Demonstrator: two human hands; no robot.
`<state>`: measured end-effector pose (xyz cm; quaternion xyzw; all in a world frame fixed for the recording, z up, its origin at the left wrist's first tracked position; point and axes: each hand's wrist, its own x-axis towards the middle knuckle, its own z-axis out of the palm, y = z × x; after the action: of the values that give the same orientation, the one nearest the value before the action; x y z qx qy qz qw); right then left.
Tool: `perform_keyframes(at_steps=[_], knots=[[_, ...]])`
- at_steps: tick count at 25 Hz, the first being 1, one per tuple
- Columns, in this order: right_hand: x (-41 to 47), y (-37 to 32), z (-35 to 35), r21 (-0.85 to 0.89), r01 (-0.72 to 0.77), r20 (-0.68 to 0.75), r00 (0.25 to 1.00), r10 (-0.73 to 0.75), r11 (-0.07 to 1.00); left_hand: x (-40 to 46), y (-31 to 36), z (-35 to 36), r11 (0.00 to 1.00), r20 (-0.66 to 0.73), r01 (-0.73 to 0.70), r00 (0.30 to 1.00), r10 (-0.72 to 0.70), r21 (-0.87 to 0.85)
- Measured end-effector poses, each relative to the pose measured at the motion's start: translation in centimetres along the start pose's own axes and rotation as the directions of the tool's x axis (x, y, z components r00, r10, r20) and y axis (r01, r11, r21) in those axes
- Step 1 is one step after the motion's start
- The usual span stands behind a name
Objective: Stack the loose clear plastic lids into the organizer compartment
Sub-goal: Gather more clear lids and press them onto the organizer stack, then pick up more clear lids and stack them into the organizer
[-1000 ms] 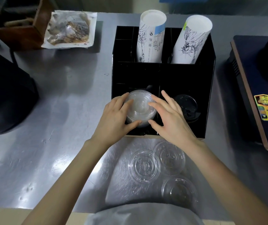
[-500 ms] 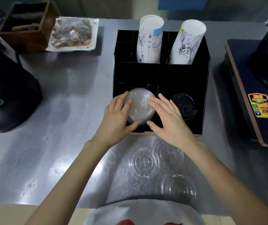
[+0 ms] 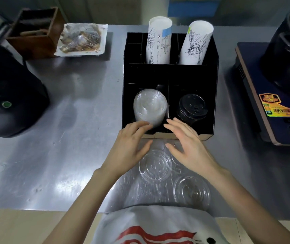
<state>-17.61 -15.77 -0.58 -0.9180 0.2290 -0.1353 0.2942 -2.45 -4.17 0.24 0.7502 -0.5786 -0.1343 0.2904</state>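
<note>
A stack of clear lids (image 3: 149,107) stands in the front left compartment of the black organizer (image 3: 211,81). Both hands hover just in front of the organizer's front edge with fingers spread and nothing in them. My left hand (image 3: 132,143) is below the stack; its fingertips overlap the stack's lower edge in the view. My right hand (image 3: 186,145) partly covers one loose clear lid (image 3: 176,160). Two more loose clear lids lie on the steel counter: one (image 3: 154,166) between my wrists, one (image 3: 191,191) nearer me on the right.
Black lids (image 3: 191,106) fill the front right compartment. Two paper cup sleeves (image 3: 158,41) stand in the back compartments. A dark machine (image 3: 9,95) sits left, a wooden box (image 3: 33,32) and wrapped food tray (image 3: 81,39) at back left, a blue appliance (image 3: 270,95) right.
Both hands let go of the clear lid stack in the compartment and drew back toward me, over the loose lids on the counter.
</note>
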Motion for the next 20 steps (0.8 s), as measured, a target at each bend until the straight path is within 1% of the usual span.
perform_keyframes(at_steps=[7,11,15,20], knots=[[-3.3,1.4,1.0,-0.014,-0.078,0.043,0.996,0.079,0.997,-1.4,0.2,2.2,1.0,0.132,-0.006,0.991,0.005,0.011],[-4.4,1.9,1.4,-0.011,-0.129,0.044,0.991,0.129,0.992,-1.8,0.3,3.7,0.998,0.232,-0.02,0.973,0.005,0.063],[-5.5,2.6,1.8,-0.06,-0.174,0.085,0.98,0.179,0.983,-1.5,0.4,5.4,0.989,0.322,-0.065,0.946,0.019,0.134],[-6.3,3.4,2.3,-0.112,-0.219,0.14,0.962,0.234,0.969,-1.7,0.5,7.1,0.979,0.383,-0.096,0.924,0.02,0.18]])
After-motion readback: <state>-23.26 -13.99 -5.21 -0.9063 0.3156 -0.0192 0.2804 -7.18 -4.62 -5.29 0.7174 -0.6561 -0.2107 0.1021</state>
